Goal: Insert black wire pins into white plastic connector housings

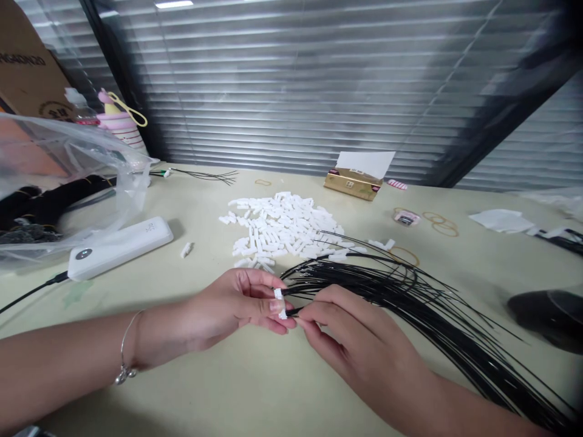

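My left hand [252,303] pinches a small white plastic connector housing [279,297] between thumb and fingers. Black wires run into the right side of that housing. Close beside it, my right hand [355,334] is closed, thumb and forefinger pinching a black wire [294,311] at the housing's lower end. A large bundle of thin black wires [437,321] fans out behind my right hand and runs toward the lower right corner. Just beyond both hands lies a loose heap of white connector housings [286,230]. My fingers partly cover the housing and the wire ends.
A white power bank [121,249] with a cable and a clear plastic bag [132,182] lie on the left. One stray housing [186,249] sits apart. Toward the back stands a gold tissue box [354,184]; rubber bands [441,224] and a dark mouse-like object [546,318] are right.
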Tool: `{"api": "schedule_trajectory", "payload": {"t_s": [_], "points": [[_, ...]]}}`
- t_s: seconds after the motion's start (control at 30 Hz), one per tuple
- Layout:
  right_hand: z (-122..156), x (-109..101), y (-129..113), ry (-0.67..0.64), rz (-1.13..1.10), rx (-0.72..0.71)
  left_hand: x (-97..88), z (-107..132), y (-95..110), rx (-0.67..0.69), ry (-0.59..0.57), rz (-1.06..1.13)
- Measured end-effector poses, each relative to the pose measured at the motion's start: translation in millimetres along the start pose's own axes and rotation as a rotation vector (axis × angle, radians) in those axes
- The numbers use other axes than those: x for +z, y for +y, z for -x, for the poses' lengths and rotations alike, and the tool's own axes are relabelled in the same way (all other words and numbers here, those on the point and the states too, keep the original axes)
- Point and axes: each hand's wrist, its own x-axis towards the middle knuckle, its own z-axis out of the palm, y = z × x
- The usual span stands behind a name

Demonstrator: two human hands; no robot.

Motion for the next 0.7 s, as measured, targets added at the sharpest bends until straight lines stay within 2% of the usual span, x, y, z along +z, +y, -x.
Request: {"api": "schedule_trajectory", "payload": {"t_s": [0.23, 0.37, 0.43, 0.57, 0.7], "points": [[-1.2, 6.4, -1.2, -0.001, -0.003, 0.027, -1.6, -1.6, -3.0, 0.019, 0.009, 0.001], [-3.9, 0.1, -2.4, -0.03, 0.034, 0.008, -1.3, -1.4, -2.9, 0.041, -0.015, 0.018], [-4.5, -8.4, -4.9, -0.024, 0.116, -0.037, -0.7, 0.3, 0.3, 0.074, -0.082, 0.039], [-0.1, -26.8, -12.1, 0.124, 0.347, -0.121, -1.4, 4.5, 9.7, 0.139, -0.265, 0.065], [7.0, -36.8, -19.1, 0.167, 0.315, -0.104, -4.1, 5.0, 10.4, 0.142, -0.35, 0.052]]}}
